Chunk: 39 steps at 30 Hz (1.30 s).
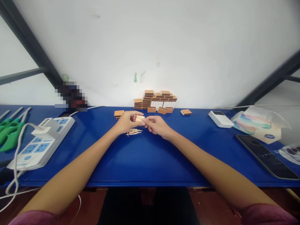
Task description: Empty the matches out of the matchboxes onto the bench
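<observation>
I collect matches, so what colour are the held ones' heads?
The match heads are red, best seen in the head view.

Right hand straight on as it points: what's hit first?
Match tray in the left hand; the right hand looks to be right at its end, though depth is unclear.

one match-filled tray (pixel 139 118) at centre, one loose match pile (pixel 134 132), matches too jumbled to count, three matchboxes (pixel 162 110) fronting one multi-box stack (pixel 147 101) at 12 o'clock, one phone (pixel 267 157) at 4, one power strip (pixel 42 146) at 9
</observation>
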{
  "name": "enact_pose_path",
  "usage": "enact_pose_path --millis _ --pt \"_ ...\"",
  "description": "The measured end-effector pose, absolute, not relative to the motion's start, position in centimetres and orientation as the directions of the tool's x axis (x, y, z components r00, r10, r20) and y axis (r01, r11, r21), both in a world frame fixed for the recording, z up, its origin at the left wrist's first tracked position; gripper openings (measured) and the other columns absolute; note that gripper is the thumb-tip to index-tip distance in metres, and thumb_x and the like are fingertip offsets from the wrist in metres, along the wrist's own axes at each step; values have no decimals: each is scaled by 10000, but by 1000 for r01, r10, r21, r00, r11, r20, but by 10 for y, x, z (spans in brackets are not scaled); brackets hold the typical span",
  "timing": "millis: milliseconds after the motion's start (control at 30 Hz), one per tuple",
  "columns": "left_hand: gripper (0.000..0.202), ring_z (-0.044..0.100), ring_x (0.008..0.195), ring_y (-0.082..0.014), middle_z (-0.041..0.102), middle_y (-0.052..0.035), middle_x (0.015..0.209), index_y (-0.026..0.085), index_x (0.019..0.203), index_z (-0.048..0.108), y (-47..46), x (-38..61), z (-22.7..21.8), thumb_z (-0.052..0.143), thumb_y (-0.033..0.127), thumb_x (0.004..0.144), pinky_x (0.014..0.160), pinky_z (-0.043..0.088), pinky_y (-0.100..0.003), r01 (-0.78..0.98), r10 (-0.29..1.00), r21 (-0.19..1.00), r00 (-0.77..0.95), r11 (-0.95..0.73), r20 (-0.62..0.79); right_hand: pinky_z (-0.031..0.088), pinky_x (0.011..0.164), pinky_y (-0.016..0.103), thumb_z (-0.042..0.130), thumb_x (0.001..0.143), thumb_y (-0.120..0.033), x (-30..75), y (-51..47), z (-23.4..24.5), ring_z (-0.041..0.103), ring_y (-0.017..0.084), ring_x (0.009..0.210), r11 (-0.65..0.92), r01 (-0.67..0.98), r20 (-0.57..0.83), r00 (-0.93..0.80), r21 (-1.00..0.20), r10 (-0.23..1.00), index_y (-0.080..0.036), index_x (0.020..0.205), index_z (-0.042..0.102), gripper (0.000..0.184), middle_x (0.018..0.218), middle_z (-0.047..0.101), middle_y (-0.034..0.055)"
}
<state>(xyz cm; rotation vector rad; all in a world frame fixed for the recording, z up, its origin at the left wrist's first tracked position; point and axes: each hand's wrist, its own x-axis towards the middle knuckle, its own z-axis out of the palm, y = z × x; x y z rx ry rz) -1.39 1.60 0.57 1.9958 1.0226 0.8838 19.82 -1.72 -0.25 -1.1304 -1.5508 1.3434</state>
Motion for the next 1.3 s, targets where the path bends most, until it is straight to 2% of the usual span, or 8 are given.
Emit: enact_pose_path --millis 233,333,433,533,667,967,1133,1300 --pt "380 722 828 -192 818 -79 985 172 1150 801 22 -15 0 700 495 978 793 583 -337 374 861 798 387 -473 329 282 338 206 820 873 -607 209 -6 0 389 64 377 10 168 -21 -178 -986 984 -188 706 646 483 504 555 -29" --pt "308 761 904 -222 834 -91 1042 184 1125 819 29 -17 -6 737 430 959 869 606 -379 360 869 812 369 -460 329 323 367 224 798 906 -569 211 -3 -3 429 78 405 46 229 4 -182 -972 983 -184 753 667 434 567 617 -3" --pt "295 778 934 -247 840 -102 1060 181 1116 828 35 -18 -10 787 391 912 875 615 -401 351 866 812 370 -467 337 436 472 254 782 930 -491 214 3 -9 535 111 488 162 301 104 -198 -940 975 -184 893 695 322 726 719 31" --pt "236 761 840 -228 845 -72 988 203 1073 841 34 -18 -8 812 351 891 794 602 -380 388 844 774 417 -500 337 474 599 288 790 927 -398 221 9 -16 590 145 604 374 460 296 -235 -805 926 -191 976 714 226 825 740 35" --pt "143 694 787 -191 834 -20 939 278 1018 859 26 -18 -2 842 268 877 740 556 -345 483 771 602 439 -635 461 447 700 300 742 951 -238 234 13 -20 604 168 735 609 605 481 -385 -513 788 -199 1039 723 97 956 740 50" --pt "88 716 819 -184 830 -4 936 296 1026 842 20 -16 2 823 287 941 746 578 -349 494 549 323 428 -807 718 455 747 314 652 1007 -181 242 3 -10 628 191 795 720 624 646 -420 -305 637 -199 1102 681 101 1001 724 66" --pt "106 753 911 -186 840 -18 1012 274 1096 814 9 -12 8 747 293 1016 794 614 -357 502 414 192 378 -843 828 469 740 321 568 1021 -200 233 -7 -4 612 172 723 697 646 712 -328 -310 621 -203 1149 674 166 997 728 64" --pt "189 738 919 -204 832 -48 1041 234 1121 779 8 -11 10 754 387 1014 817 594 -368 587 424 136 387 -798 819 458 696 311 597 960 -257 241 -6 7 586 161 650 584 654 657 -171 -482 734 -203 1032 684 125 798 680 16"
